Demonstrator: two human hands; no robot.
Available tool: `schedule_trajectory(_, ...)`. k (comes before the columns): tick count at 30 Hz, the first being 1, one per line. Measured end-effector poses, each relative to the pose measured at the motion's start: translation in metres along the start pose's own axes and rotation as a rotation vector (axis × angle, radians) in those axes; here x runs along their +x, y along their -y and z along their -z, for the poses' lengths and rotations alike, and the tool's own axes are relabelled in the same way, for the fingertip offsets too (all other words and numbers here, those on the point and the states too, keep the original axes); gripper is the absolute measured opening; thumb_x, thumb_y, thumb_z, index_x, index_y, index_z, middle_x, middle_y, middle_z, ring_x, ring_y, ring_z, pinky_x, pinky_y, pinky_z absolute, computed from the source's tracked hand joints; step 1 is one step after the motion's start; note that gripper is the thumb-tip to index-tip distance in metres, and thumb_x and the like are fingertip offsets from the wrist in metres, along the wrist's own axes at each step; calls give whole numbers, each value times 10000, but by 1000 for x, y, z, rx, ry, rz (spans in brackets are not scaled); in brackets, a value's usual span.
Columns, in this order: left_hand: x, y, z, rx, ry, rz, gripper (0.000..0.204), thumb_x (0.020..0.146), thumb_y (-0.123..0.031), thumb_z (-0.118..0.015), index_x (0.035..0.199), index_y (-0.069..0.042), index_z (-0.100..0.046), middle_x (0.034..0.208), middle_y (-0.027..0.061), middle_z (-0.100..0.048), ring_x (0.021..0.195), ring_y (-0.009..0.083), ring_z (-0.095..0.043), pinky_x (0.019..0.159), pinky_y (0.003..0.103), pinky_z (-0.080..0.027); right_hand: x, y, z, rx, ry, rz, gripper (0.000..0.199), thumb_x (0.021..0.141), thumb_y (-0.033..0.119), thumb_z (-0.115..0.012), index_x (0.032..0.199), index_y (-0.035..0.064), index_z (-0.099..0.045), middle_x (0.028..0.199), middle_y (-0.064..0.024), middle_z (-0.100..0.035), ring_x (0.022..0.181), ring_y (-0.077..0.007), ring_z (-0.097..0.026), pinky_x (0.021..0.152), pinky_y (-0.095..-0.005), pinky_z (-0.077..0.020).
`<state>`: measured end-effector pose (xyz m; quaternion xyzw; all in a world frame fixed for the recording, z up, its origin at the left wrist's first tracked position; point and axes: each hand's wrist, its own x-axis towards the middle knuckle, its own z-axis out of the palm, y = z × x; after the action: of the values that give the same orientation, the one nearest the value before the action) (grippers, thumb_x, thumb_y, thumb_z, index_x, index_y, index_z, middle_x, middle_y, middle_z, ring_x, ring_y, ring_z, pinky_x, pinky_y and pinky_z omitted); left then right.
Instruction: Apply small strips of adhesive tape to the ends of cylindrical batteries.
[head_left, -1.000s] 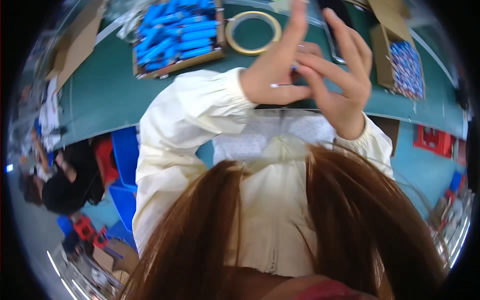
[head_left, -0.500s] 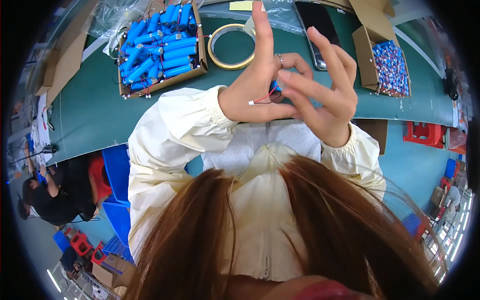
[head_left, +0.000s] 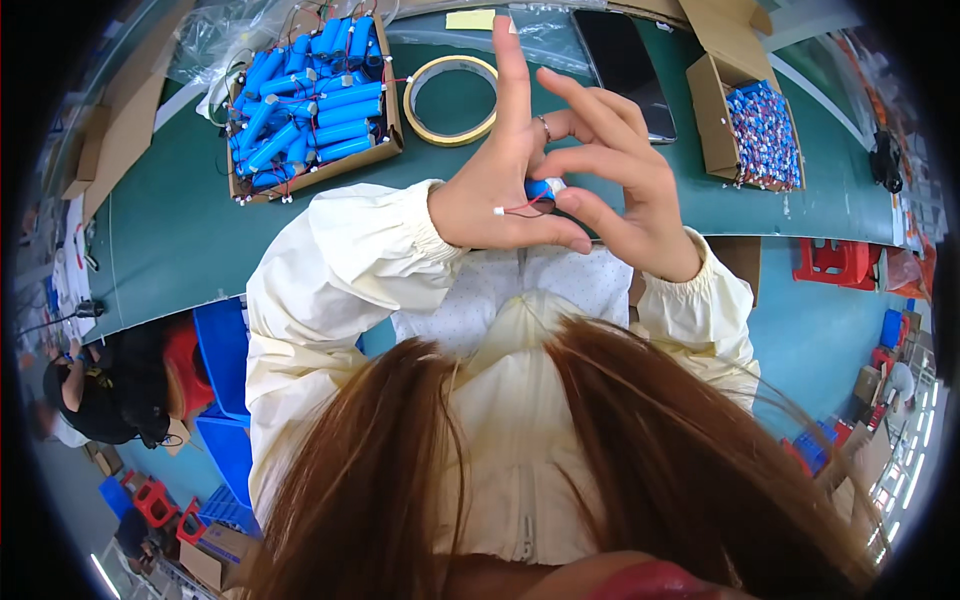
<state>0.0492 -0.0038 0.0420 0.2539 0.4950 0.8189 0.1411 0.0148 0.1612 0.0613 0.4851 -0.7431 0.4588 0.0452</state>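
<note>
Above the table's near edge, my left hand (head_left: 480, 185) holds a small blue cylindrical battery (head_left: 540, 189) among its curled fingers, with its index finger pointing straight up and its thumb stretched out. Red and black leads run from the battery to a tiny white connector (head_left: 500, 211) in front of the left palm. The battery's right end is pale, as if wrapped in tape. There my right hand (head_left: 635, 195) pinches with thumb and index finger, its other fingers raised. Beyond the left hand, a roll of yellowish tape (head_left: 411, 112) lies on the green table (head_left: 330, 185).
At the back left stands a cardboard box (head_left: 392, 145) of blue wired batteries. A black phone (head_left: 625, 75) lies behind my right hand. A smaller box (head_left: 708, 130) at right is filled with small blue, red and white parts. Blue bins (head_left: 222, 360) stand below the table at left.
My right thumb and index finger have come down around the battery's end, which now shows pale. The battery sits slightly lower in the picture, and the whole view has shifted a little.
</note>
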Motion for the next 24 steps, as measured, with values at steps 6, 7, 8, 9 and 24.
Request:
schedule_trajectory(6, 4, 4, 1, 161, 46, -90, 1285, 684, 32, -698, 1172, -278, 450, 1313, 229, -269, 1112, 228, -433, 805, 289, -426, -7, -2, -4, -12, 31, -18, 167, 753, 154, -574, 855, 48, -653, 1287, -169, -420, 1135, -302, -377, 937, -400, -306)
schedule_trajectory(7, 3, 6, 0, 121, 41, -79, 1287, 682, 25, -702, 1173, -273, 450, 1308, 226, -272, 1114, 229, -432, 818, 298, -420, -7, -3, -6, 76, -4, -60, 149, 707, 123, -599, 829, 57, -652, 1278, -140, -436, 1117, -295, -387, 932, -399, -311)
schedule_trajectory(8, 4, 8, 0, 121, 42, -77, 1287, 682, 25, -702, 1173, -273, 450, 1308, 226, -272, 1114, 229, -432, 818, 298, -420, -8, -3, -8, 164, -39, -103, 147, 661, 93, -625, 803, 66, -651, 1269, -111, -453, 1099, -289, -398, 927, -398, -316)
schedule_trajectory(9, 4, 8, -1, 188, 52, -122, 1289, 680, 20, -706, 1177, -269, 448, 1282, 216, -304, 1095, 231, -444, 828, 308, -409, -8, -3, -9, 163, -41, -105, 147, 661, 93, -625, 803, 66, -651, 1269, -111, -453, 1099, -289, -398, 927, -398, -316)
schedule_trajectory(24, 4, 19, 2, 453, 22, -231, 1279, 662, 9, -714, 1222, -216, 413, 1036, 150, -466, 917, 212, -493, 822, 310, -381, -8, -10, -39, 230, -357, -265, 112, 701, 108, -625, 617, 40, -597, 944, -68, -614, 1090, -251, -456, 887, -357, -330)
